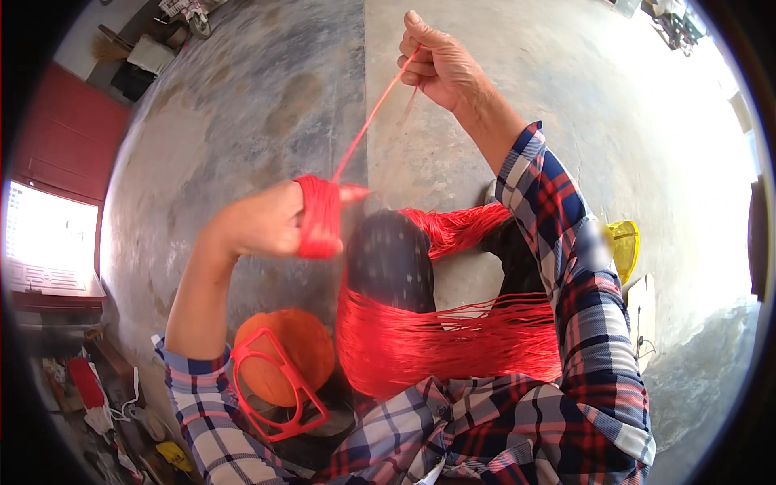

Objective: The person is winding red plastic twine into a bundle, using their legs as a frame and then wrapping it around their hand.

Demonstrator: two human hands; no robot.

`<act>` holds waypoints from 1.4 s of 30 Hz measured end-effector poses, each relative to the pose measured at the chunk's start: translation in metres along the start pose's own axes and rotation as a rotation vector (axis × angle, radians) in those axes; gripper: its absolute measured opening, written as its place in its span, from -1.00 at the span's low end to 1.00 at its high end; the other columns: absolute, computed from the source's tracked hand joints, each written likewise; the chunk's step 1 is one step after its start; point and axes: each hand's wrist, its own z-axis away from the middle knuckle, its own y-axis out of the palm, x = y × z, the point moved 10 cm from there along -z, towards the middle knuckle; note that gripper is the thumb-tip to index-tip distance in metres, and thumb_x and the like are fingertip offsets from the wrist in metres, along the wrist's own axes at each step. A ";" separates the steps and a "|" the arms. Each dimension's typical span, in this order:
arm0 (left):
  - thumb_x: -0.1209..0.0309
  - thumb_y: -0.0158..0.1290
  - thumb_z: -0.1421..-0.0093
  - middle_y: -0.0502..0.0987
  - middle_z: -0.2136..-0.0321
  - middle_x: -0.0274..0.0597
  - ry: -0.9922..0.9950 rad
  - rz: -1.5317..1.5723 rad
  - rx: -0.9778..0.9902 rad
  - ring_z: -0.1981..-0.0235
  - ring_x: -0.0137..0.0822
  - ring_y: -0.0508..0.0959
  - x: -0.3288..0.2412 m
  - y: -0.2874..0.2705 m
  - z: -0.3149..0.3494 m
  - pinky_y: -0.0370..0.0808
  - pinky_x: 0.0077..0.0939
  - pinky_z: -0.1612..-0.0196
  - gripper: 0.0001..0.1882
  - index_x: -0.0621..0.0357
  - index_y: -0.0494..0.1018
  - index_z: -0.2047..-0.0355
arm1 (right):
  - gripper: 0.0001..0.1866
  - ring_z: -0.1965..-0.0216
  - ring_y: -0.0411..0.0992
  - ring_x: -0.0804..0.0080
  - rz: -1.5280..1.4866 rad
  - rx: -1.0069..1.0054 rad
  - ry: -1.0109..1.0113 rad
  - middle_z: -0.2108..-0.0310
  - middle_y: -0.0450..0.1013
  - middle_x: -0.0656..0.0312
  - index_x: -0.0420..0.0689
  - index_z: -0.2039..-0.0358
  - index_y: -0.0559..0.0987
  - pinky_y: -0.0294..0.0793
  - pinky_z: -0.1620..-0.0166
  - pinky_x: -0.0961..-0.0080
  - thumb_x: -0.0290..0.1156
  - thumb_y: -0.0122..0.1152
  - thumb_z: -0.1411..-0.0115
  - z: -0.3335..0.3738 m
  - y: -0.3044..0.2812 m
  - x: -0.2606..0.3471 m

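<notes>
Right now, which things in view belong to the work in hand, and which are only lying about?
In use:
red coil around the left hand
red strand stretched to the right hand
red loops at the knees

Apparently lying about:
broom
yellow object
red frame, use unclear

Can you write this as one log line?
left hand: wrapped in red cord | right hand: raised, gripping cord | red strands: across legs

Pretty sure I'm standing in somebody's home, tbh, maybe a garage-type room, can't say for certain. Floor's blotchy grey concrete [242,121], there's a two-wheeler [199,24] parked in the far corner near a straw-coloured broom [109,47], a big red panel [71,125] on the left, and jumbled odds and ends [93,396] below it.
</notes>
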 end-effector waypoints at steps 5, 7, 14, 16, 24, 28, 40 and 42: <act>0.40 0.07 -0.11 0.11 -0.26 0.05 0.683 1.318 -0.448 -0.30 0.20 0.07 -0.062 -0.130 0.013 0.21 0.02 -0.22 -0.26 0.24 0.05 -0.28 | -0.59 0.69 -0.04 0.69 0.483 -0.116 0.214 0.72 0.06 0.50 -0.07 0.61 0.44 -0.07 0.60 0.63 -0.05 0.14 -0.25 0.035 -0.029 -0.039; 0.40 0.09 -0.11 0.36 -0.10 0.07 0.653 1.166 -1.097 -0.19 0.21 0.25 -0.013 -0.184 0.034 0.34 0.10 -0.11 -0.46 0.25 0.27 -0.11 | -0.60 0.68 -0.04 0.70 0.564 -0.045 0.227 0.71 0.11 0.50 -0.12 0.55 0.49 -0.08 0.61 0.63 -0.06 0.13 -0.26 0.052 -0.019 -0.036; 0.38 0.18 0.03 0.45 -0.02 0.13 -0.220 -0.256 -0.020 -0.06 -0.16 0.47 -0.075 -0.014 -0.078 0.46 -0.37 0.06 -0.39 0.29 0.34 -0.07 | -0.51 0.69 0.08 0.68 0.520 0.072 -0.059 0.74 0.18 0.43 -0.13 0.68 0.50 0.06 0.59 0.62 0.02 0.25 -0.14 0.060 0.005 0.057; 0.18 0.22 -0.03 0.17 -0.25 0.17 0.308 0.668 0.123 -0.23 0.09 0.26 -0.126 0.005 -0.059 0.47 -0.16 0.01 -0.13 0.23 0.09 -0.28 | -0.52 0.68 0.09 0.68 0.610 0.078 -0.059 0.73 0.19 0.43 -0.14 0.66 0.50 0.07 0.59 0.62 0.02 0.25 -0.15 0.071 0.008 0.056; 0.17 0.02 -0.20 -0.12 -0.29 0.21 0.954 1.085 -0.154 -0.24 0.27 0.13 -0.178 -0.154 -0.007 0.34 0.09 -0.17 -0.22 0.29 -0.04 -0.28 | -0.46 0.67 0.04 0.69 0.942 -0.544 -0.072 0.71 0.15 0.46 -0.07 0.72 0.38 -0.02 0.60 0.61 0.10 0.17 -0.17 0.115 -0.216 0.095; 0.24 0.11 -0.14 0.30 -0.13 0.17 0.658 0.429 -1.345 -0.12 0.20 0.35 -0.116 -0.242 0.043 0.48 -0.15 -0.05 -0.33 0.31 0.18 -0.18 | -0.50 0.69 0.00 0.70 0.883 -0.536 0.064 0.72 0.12 0.48 -0.03 0.70 0.37 -0.08 0.63 0.61 0.05 0.15 -0.20 0.151 -0.225 0.105; 0.35 0.23 0.02 0.51 0.28 0.09 0.694 0.125 0.312 0.21 -0.05 0.53 -0.247 0.068 -0.093 0.41 -0.27 -0.05 -0.66 0.36 0.45 0.32 | -0.65 0.69 0.00 0.73 0.569 -0.646 -0.218 0.71 0.11 0.52 -0.01 0.61 0.43 -0.05 0.63 0.65 -0.11 0.20 -0.22 0.246 -0.230 0.174; 0.37 0.12 -0.09 0.52 0.23 -0.02 0.529 0.687 0.103 0.17 -0.15 0.53 -0.264 0.026 -0.129 0.42 -0.29 -0.02 -0.75 0.29 0.43 0.29 | -0.61 0.63 0.09 0.72 0.897 -0.554 -0.047 0.68 0.18 0.51 -0.07 0.59 0.47 0.06 0.58 0.63 -0.06 0.19 -0.22 0.262 -0.225 0.126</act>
